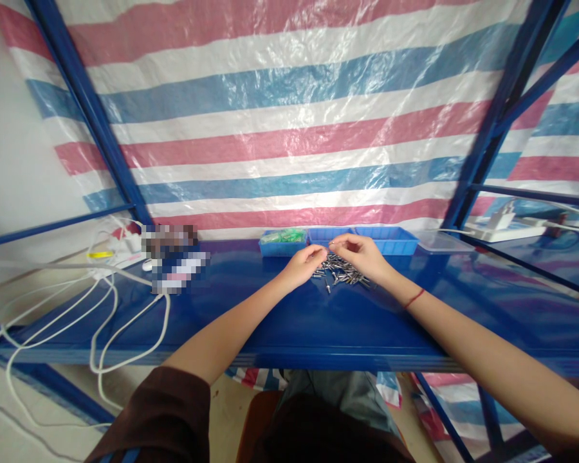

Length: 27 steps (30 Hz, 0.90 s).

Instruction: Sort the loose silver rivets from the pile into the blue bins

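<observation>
My left hand (307, 265) is closed, with thumb and fingertips pinched together, above the left side of a pile of small metal pins or screws (347, 270). Close by on the right, my right hand (361, 253) is pinched too, its fingertips near those of the left. Whatever lies in either pinch is too small to make out. The metal pieces are slim and silvery, heaped loosely on the blue tabletop (251, 302). Part of the heap is hidden beneath my hands.
Behind the heap stand blue bins; the left bin (282, 244) holds green packets. A clear plastic lid (444, 242) lies to their right. White cables (110, 321) loop over the table's left end, beside blurred items (178, 257). Blue frame posts (487, 122) rise at both sides.
</observation>
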Tool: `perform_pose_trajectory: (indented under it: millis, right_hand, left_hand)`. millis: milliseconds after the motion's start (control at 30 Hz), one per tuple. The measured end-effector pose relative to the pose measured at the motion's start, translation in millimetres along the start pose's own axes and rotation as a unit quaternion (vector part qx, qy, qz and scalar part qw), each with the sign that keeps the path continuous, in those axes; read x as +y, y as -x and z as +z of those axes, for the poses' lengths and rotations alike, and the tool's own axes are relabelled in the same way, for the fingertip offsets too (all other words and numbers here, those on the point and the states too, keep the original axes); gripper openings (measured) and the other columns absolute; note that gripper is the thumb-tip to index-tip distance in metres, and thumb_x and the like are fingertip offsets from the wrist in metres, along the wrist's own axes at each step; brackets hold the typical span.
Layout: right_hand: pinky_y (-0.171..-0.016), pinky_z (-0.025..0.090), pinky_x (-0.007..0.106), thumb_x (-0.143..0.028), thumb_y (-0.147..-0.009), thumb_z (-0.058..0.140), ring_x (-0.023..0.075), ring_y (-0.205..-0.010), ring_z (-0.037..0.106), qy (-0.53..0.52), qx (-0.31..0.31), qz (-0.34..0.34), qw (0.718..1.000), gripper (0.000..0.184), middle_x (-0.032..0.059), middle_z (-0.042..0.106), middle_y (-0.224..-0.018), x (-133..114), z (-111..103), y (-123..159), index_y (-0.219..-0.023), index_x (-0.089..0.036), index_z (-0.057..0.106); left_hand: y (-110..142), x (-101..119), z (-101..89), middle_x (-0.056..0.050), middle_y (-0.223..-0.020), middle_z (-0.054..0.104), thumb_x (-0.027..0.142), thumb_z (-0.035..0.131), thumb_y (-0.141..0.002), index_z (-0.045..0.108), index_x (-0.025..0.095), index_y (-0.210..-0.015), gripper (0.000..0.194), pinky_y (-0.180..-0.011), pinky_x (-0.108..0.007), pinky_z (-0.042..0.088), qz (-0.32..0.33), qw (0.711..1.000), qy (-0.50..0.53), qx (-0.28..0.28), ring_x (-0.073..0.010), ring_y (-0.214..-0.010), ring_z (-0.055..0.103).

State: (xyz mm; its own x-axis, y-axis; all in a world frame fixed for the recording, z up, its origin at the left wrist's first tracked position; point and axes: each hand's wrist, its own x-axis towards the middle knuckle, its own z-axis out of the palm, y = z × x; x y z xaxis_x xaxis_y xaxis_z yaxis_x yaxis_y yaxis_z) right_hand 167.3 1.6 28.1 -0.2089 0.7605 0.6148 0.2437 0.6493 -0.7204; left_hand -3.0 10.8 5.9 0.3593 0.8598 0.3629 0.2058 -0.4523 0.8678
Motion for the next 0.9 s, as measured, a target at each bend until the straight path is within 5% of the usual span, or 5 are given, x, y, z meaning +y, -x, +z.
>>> perform_pose_trajectory:
  millis: [267,500,733,900]
  right_hand:
    - [-0.055,0.040,0.026,-0.028,-0.080,0.054,0.0119,-0.058,0.048,0.138,-0.015,-0.144,0.980,0.013,0.0021,0.057,-0.070,-10.1,4.2,7.2,-0.081,-0.018,0.062]
    - [-0.062,0.042,0.028,-0.023,-0.083,0.049,0.0139,-0.063,0.052,0.202,-0.020,-0.168,0.965,0.013,0.0026,0.058,-0.074,-5.2,1.0,5.5,-0.087,-0.019,0.060]
    - [-0.060,0.042,0.028,-0.029,-0.082,0.048,0.0146,-0.062,0.054,0.191,0.001,-0.080,0.978,0.016,0.0034,0.061,-0.072,3.7,1.3,0.9,-0.078,-0.018,0.059]
    - [-0.056,0.041,0.030,-0.038,-0.079,0.051,0.0163,-0.057,0.053,0.195,0.161,0.045,0.966,0.022,0.0055,0.062,-0.066,48.1,-29.9,-14.4,-0.069,-0.018,0.056]
  left_hand:
    - [-2.7,-8.7,0.9,-0.003,-0.089,0.061,0.031,0.055,-0.083,0.056,0.016,-0.090,0.016,-0.073,-0.024,0.045,0.101,0.993,-0.036,0.053,-0.0120,-0.080,0.056]
    - [2.8,5.1,-3.2,-0.002,-0.086,0.059,0.025,0.057,-0.080,0.054,0.016,-0.089,0.013,-0.067,-0.023,0.045,0.098,0.985,-0.082,0.115,-0.0103,-0.072,0.056]
    - [3.2,3.3,-2.8,-0.002,-0.083,0.061,0.033,0.055,-0.082,0.053,0.017,-0.102,0.025,-0.069,-0.024,0.046,0.121,0.977,-0.129,0.118,-0.0113,-0.070,0.057]
    - [5.5,-1.1,-6.7,-0.005,-0.089,0.063,0.026,0.049,-0.086,0.058,0.017,-0.100,0.019,-0.079,-0.030,0.047,0.141,0.957,-0.250,0.028,-0.0146,-0.077,0.059]
